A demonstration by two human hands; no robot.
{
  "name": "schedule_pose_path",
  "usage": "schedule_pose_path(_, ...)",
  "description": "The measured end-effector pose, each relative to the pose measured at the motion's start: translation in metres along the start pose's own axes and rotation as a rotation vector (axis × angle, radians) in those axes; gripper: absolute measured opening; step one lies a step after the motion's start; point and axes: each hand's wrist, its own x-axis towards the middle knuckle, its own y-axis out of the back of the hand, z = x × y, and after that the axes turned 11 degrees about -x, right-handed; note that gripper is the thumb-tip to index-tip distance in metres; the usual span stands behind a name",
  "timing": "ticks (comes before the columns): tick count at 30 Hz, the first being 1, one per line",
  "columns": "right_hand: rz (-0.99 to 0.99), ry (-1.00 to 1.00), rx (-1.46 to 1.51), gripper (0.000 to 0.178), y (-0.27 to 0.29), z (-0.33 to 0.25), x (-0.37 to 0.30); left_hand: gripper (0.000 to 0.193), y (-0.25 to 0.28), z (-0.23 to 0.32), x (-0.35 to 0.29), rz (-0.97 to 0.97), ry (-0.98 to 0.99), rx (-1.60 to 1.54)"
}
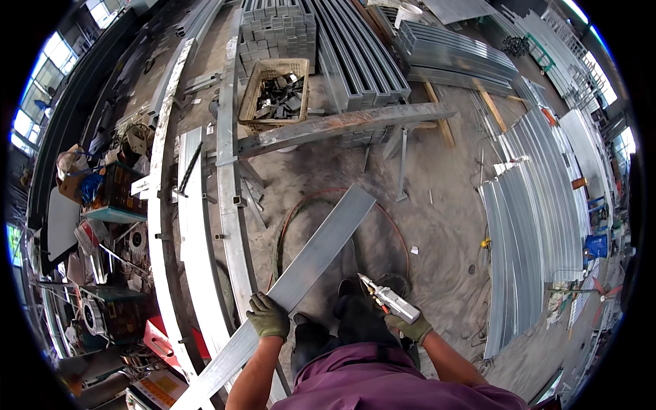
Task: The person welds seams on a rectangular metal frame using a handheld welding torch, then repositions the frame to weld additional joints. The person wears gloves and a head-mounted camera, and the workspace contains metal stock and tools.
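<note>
My left hand, in a dark green work glove, grips a long flat silver metal tube from its near side, with its fingers on the upper face. The tube runs slantwise from the lower left over the rails, and its far end juts out above the floor. In my right hand, also gloved, is a silver handheld welding gun. Its pointed nozzle aims up and left, apart from the tube. The right fingers are partly hidden behind the gun's body.
Long steel rails stand at my left. A crossbeam spans ahead, below a basket of dark metal offcuts. Stacked channels lie beyond. Galvanized profiles are piled right. A hose loops on the floor before my feet.
</note>
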Motion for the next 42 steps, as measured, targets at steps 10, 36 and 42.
schedule_pose_path(10,0.052,0.06,0.061,0.045,0.057,0.019,0.018,0.115,0.014,0.024,0.001,-0.091,0.194,0.07)
schedule_pose_path(36,0.353,0.233,-0.044,0.021,0.109,-0.177,0.072,0.032,0.111,-0.063,0.105,-0.45,0.08,-0.248)
schedule_pose_path(42,0.411,0.319,-0.048,0.023,0.111,-0.198,0.091,0.079,0.108,-0.024,0.112,-0.166,-0.041,-0.298)
